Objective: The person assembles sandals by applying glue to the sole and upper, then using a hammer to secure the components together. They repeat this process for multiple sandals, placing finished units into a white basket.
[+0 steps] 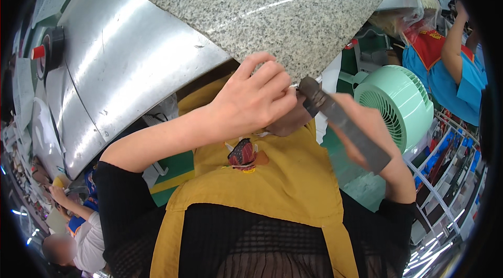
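apron (272, 183): mustard yellow, over black mesh top, small red patch at chest; nearest the camera, fills lower middle.
left hand (254, 101): raised before the chest, fingers curled and bunched, closed around a dark brownish lump (291, 118); lump mostly hidden under the fingers, kind not clear.
right hand (374, 136): clamped round the handle end of a knife (340, 121), fist tight, wrist bent.
knife: long flat grey blade, running up-left from the right fist; dark tip touching or just at the lump, right by the left fingertips. exact contact hard to tell.
lump position: between both hands, above the apron, just under the slab edge.
fan (401, 107): pale green, round grille, just behind the right hand.
slab (283, 11): speckled grey granite, top centre, corner pointing down toward the hands.
metal top (120, 68): brushed steel, curved by the lens, left of the slab; black tape roll (52, 47) near its far left edge.
others: person in blue and red (445, 68) far right, arm raised; another person (73, 236) lower left, seen from above.
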The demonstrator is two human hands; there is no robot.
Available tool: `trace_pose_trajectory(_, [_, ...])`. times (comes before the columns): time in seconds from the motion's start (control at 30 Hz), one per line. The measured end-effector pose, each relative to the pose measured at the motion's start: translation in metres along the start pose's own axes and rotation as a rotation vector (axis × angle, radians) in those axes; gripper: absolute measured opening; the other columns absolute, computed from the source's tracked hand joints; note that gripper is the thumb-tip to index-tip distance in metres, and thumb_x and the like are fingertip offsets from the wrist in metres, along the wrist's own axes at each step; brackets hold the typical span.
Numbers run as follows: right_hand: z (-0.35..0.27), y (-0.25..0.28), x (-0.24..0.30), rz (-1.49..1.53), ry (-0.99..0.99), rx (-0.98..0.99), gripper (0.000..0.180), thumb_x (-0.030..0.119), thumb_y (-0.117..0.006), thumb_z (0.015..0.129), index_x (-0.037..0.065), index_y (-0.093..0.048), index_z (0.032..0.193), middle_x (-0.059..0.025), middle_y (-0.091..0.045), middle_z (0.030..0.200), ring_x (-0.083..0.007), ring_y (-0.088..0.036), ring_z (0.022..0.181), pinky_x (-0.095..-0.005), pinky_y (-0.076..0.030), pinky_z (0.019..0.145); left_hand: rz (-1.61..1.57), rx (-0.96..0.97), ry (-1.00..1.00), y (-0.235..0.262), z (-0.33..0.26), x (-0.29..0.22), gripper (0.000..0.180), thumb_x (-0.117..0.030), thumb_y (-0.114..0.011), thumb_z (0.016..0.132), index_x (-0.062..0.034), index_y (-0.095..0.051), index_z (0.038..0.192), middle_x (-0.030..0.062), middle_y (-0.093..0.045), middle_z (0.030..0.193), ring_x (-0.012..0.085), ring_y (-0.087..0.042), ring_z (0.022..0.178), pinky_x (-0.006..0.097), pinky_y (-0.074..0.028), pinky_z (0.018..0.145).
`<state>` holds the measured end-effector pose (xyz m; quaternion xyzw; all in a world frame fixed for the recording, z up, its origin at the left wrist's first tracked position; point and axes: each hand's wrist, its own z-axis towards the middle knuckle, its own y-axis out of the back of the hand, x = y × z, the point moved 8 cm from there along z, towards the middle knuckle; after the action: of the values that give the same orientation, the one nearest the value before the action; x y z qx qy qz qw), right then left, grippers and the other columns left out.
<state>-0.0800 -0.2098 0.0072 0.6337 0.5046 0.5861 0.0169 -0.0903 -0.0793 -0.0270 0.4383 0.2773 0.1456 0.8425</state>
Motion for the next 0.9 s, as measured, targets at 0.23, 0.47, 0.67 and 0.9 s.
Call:
trace_pose_trajectory(0.23, [0.004, -0.012, 0.004, -0.124, 0.012, 0.062, 0.037, 0.007, -0.060, 0.082, 0.003, -0.049, 0.118, -0.0156, -0.061, 0.093, -0.0339, -0.063, 0.080, -0.0382, -0.049, 0.064, -0.097, 0.025, 0.110, -0.001, 0.000, 0.016, 0.024, -0.011, -0.065, 0.065, -0.0108, -0.062, 0.089, 0.0013, -0.054, 0.087, 0.0213, -0.052, 0.091, 0.043, -0.039, 0.091])
trace_pose_trajectory(0.47, [0.002, -0.006, 0.001, 0.047, 0.018, -0.039, 0.037, 0.000, -0.058, 0.083, 0.002, -0.051, 0.119, -0.0176, -0.061, 0.090, -0.0368, -0.062, 0.077, -0.0378, -0.048, 0.065, -0.120, -0.016, 0.084, 0.000, -0.008, 0.018, 0.028, -0.010, -0.067, 0.060, -0.0114, -0.062, 0.087, 0.0000, -0.053, 0.085, 0.0225, -0.052, 0.089, 0.041, -0.040, 0.088])
trace_pose_trajectory(0.67, [0.003, -0.017, -0.002, -0.020, -0.035, 0.050, 0.029, 0.004, -0.056, 0.087, 0.004, -0.052, 0.116, -0.0178, -0.058, 0.083, -0.0360, -0.059, 0.072, -0.0356, -0.046, 0.063, -0.063, -0.031, 0.000, 0.002, -0.007, 0.010, 0.033, -0.013, -0.064, 0.055, -0.0090, -0.060, 0.088, 0.0023, -0.051, 0.085, 0.0237, -0.052, 0.088, 0.041, -0.043, 0.086])
trace_pose_trajectory(0.9, [0.000, -0.001, 0.015, 0.002, 0.062, -0.098, 0.030, 0.007, -0.057, 0.087, 0.003, -0.051, 0.116, -0.0192, -0.059, 0.088, -0.0350, -0.060, 0.076, -0.0348, -0.046, 0.064, -0.109, -0.039, 0.001, 0.000, -0.009, 0.013, 0.031, -0.012, -0.066, 0.056, -0.0092, -0.059, 0.087, 0.0031, -0.051, 0.086, 0.0245, -0.051, 0.089, 0.041, -0.043, 0.084])
